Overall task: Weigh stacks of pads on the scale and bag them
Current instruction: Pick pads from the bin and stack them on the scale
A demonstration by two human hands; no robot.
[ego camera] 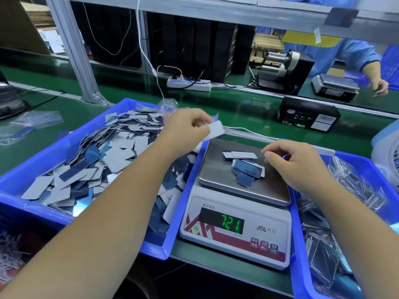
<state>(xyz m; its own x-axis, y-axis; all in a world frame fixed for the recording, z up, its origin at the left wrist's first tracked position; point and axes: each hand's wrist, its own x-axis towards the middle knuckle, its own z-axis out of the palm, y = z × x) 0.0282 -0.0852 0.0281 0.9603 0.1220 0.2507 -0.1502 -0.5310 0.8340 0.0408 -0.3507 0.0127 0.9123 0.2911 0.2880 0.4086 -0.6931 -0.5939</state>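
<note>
Head view looks down on two bare forearms reaching forward over a green bench. Left hand (187, 128) hovers above the far left corner of the scale (237, 212), fingers curled, pinching one pale pad (214, 130) at its edge. Right hand (295, 164) hangs over the pan's right side with fingers loosely curled; whether it holds anything I cannot tell. On the steel pan (213, 169) lies a small loose pile of pads (246, 169), roughly six or seven, some pale side up, some blue; the display (222, 221) reads 72.1. Two blue trays flank the scale: the left tray (26, 169) is heaped with loose pads, too many to count, and the right tray (367, 162) holds clear-bagged packs. Both tray rims touch the scale's sides, so open room is only above the pan and toward the far bench, where a black box (308, 117) sits.
</note>
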